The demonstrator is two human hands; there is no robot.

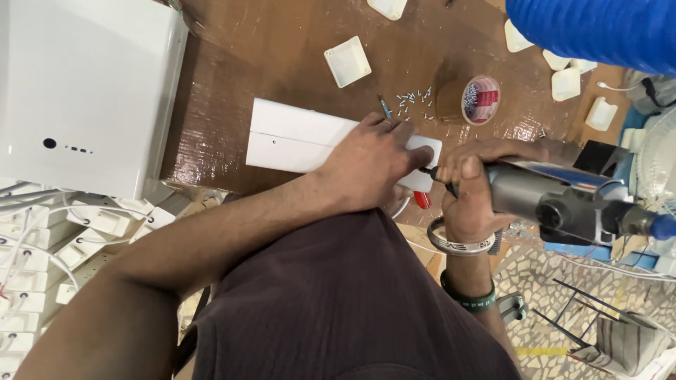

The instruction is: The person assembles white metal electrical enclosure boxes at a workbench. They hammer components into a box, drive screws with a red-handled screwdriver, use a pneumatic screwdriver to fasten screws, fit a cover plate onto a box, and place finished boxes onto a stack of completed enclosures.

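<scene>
Two hands work at a brown table: left of them stands a big white box, with white sockets heaped below it. The left hand lies flat, pressing a long white panel to the tabletop. The right hand is clamped around a grey driver whose tip meets the panel's right end, with loose screws and a tape roll beyond.

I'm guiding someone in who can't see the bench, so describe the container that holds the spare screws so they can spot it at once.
Start at the brown table and find the long white panel under the left hand. Just beyond its right end, past a scatter of loose screws, lies a roll of brown tape. Unlike the square white caps around it, it is round, with screws piled in its core.
</scene>
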